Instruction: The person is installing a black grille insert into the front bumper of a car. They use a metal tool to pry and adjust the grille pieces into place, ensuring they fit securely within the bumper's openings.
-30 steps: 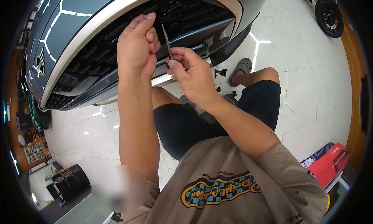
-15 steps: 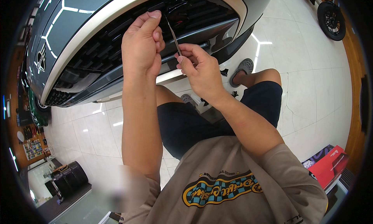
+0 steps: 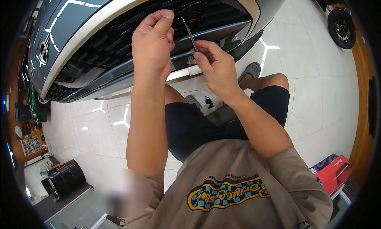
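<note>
In front of me is the dark grille point(image 3: 113, 46) of a grey car, framed by a cream-coloured band point(image 3: 85, 30). My left hand point(image 3: 152, 44) is raised before it, fingers curled, thumb and forefinger pinched together at the grille's upper part. Whatever lies in that pinch is too dark or small to make out. My right hand point(image 3: 217, 68) grips a slim, pointed metal tool point(image 3: 190, 35) between thumb and fingers. Its tip points up into the grille, just right of my left fingertips; small light glints show beside it.
A small black part point(image 3: 208, 102) lies on a pale surface between my legs. A red box point(image 3: 335, 173) stands at lower right, a black drum point(image 3: 68, 175) at lower left. At upper right is a spoked black wheel point(image 3: 341, 28). The bumper's lower edge point(image 3: 186, 72) juts near my knees.
The view has shifted slightly, so car and hands sit a little further right. Both hands keep nearly the same pose, the tool still beside my left fingertips.
</note>
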{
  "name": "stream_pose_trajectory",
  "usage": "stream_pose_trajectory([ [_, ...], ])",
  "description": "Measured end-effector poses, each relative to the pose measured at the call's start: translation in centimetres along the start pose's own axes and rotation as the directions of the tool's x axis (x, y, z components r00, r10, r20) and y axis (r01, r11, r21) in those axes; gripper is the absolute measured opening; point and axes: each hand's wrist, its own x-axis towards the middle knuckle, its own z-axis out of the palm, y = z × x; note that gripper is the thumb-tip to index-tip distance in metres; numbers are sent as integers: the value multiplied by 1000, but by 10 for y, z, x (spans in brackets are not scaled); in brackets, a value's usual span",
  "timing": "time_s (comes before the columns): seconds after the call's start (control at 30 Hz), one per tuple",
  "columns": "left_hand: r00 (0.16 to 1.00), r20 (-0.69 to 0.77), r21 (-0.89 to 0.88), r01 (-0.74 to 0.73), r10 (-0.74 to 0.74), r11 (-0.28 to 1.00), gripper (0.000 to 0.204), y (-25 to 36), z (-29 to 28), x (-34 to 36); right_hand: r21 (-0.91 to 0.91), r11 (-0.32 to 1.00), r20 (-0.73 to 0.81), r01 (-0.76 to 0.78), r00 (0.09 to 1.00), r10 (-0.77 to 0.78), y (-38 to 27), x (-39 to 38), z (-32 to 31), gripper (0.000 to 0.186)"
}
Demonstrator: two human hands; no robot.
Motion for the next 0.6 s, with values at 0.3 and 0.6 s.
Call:
stream_pose_trajectory([
  [0.3,996,34,-11,-88,88,996,15,-10,-4,1,3,1000,-37,11,999,-11,10,3,0,24],
  [0.6,982,20,172,-189,188,967,17,-22,-12,-7,-142,989,-64,30,997,-39,9,4,-7,26],
])
